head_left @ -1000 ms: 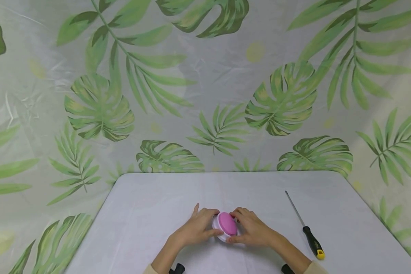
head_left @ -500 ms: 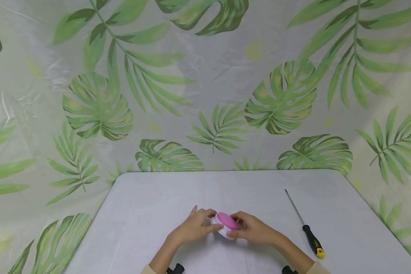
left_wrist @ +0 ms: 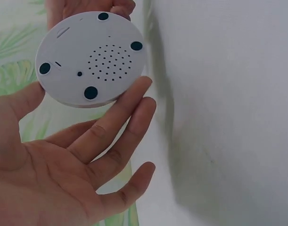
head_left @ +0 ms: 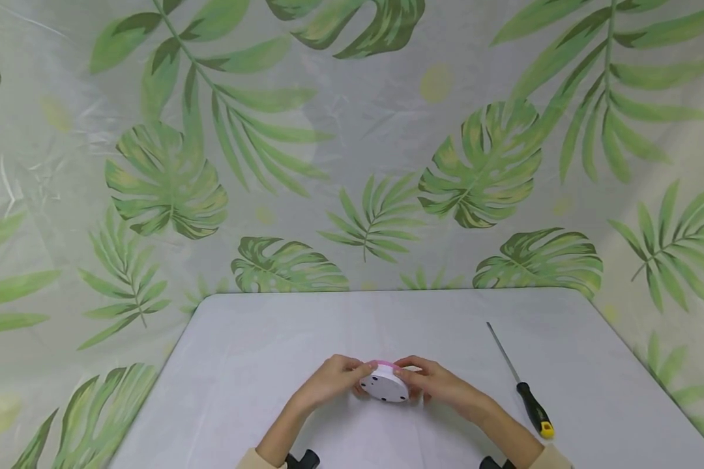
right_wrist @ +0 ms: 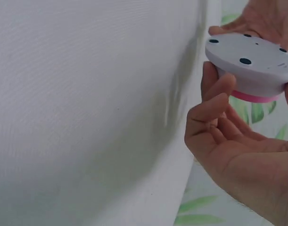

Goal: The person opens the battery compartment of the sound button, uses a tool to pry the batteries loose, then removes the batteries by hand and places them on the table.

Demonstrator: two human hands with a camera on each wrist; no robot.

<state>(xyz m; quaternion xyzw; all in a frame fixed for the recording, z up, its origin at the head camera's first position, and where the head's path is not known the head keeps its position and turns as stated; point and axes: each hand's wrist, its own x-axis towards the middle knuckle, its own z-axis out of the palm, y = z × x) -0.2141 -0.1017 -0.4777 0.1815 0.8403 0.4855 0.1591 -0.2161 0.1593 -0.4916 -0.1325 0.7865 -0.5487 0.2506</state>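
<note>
A round white push-button device with a pink top is held between both hands over the table, its underside tipped toward the head camera. My left hand grips its left edge, thumb on the near side; my right hand grips the opposite edge. In the left wrist view, the flat base shows a patch of small speaker holes, several dark round feet and a small slot. The pink top faces down in the right wrist view, mostly hidden beneath the white body.
A screwdriver with a black and yellow handle lies on the right side of the white table, its shaft pointing away. Behind the table hangs a leaf-patterned sheet. Dark wrist-worn gear shows below the left forearm.
The push-button device has been turned over: its pink top faced up toward the head camera before, and now its base shows. Both hands rotated with it and kept hold. The screwdriver stayed put.
</note>
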